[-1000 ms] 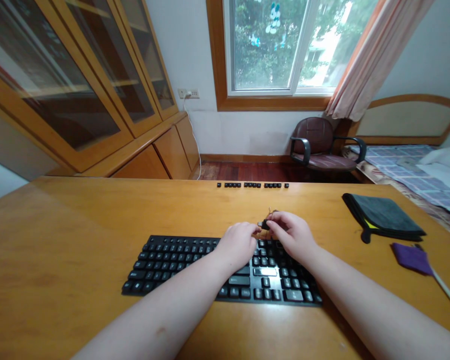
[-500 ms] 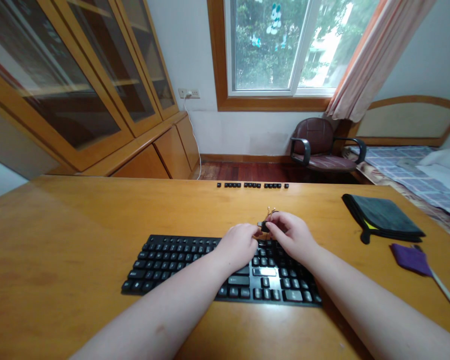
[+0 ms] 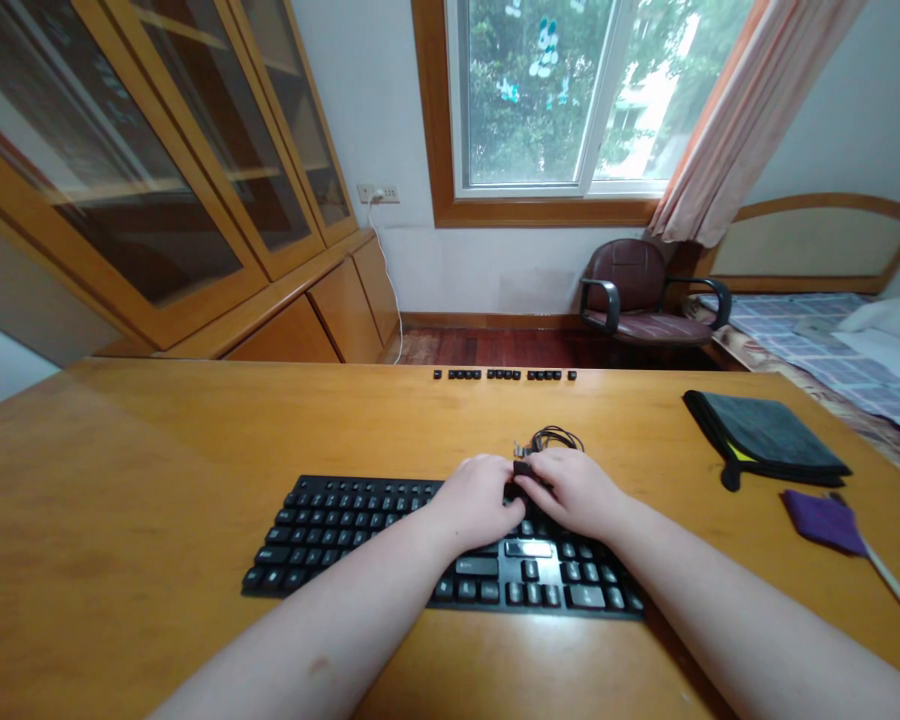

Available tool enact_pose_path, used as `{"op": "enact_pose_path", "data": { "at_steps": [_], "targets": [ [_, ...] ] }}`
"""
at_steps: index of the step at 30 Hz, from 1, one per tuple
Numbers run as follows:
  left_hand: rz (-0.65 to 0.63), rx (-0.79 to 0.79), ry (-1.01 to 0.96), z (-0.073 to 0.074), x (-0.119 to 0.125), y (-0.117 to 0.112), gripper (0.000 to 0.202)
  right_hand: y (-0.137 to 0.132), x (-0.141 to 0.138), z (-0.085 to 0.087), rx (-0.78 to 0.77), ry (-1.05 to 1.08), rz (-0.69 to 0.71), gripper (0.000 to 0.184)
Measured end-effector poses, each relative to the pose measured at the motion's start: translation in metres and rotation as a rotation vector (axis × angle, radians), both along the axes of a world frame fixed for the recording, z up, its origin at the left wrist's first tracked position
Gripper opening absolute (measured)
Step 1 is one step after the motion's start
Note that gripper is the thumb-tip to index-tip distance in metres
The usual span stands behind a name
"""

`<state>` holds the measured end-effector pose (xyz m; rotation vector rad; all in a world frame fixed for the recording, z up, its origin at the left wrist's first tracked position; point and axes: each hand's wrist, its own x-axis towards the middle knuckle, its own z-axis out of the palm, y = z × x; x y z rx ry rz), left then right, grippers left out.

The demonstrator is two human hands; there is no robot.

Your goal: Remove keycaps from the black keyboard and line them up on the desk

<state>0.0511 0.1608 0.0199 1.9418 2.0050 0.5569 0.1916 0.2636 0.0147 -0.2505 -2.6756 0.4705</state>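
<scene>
A black keyboard (image 3: 382, 515) lies flat on the wooden desk, with several top-row keycaps off it. Over its upper right part, my left hand (image 3: 484, 500) is closed, fingers curled down against the keys; what its fingertips grip is hidden. Beside it, my right hand (image 3: 574, 490) pinches a small black piece (image 3: 523, 468), whose kind I cannot make out, at the keyboard's back edge. The two hands' fingertips nearly meet there. Just behind them lies a coiled black cable (image 3: 559, 437), with small metallic parts (image 3: 520, 450) showing next to it.
Loose black keycaps (image 3: 504, 375) stand in a row along the desk's far edge. To the right lie a folded dark grey cloth (image 3: 769, 430) and a purple-headed tool (image 3: 825, 522) with a pale handle. Beyond the desk stands a chair (image 3: 630, 285).
Both hands have lowered onto the keyboard's back edge. The black piece with a silvery end, raised in the right fingers before, is now mostly covered. More of the cable coil shows.
</scene>
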Motion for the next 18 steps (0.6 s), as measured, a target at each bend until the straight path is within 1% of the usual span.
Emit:
{"op": "enact_pose_path", "data": {
  "at_steps": [4,7,9,13,15,18],
  "targets": [
    [0.008,-0.021,0.019,-0.0036,-0.0014,0.0031,0.022,-0.0024,0.0012,-0.0061,0.055,0.003,-0.018,0.028],
    [0.012,-0.023,0.027,-0.0054,-0.0028,0.0047,0.022,-0.0022,0.0011,-0.0087,0.035,-0.016,-0.065,0.031],
    [0.008,-0.029,0.003,-0.0046,-0.003,0.0049,0.023,-0.0007,0.0005,-0.0079,-0.034,-0.011,-0.113,0.032],
    [0.033,-0.022,-0.121,0.0008,-0.0014,0.0039,0.027,0.0029,0.0002,-0.0018,-0.302,0.09,-0.241,0.033],
    [0.059,0.012,-0.157,0.0027,-0.0003,0.0033,0.027,0.0037,0.001,-0.0002,-0.371,0.142,-0.256,0.032],
    [0.095,0.085,-0.221,0.0021,0.0,0.0025,0.024,0.0039,0.0024,-0.0029,-0.447,0.231,-0.251,0.03]
  ]
}}
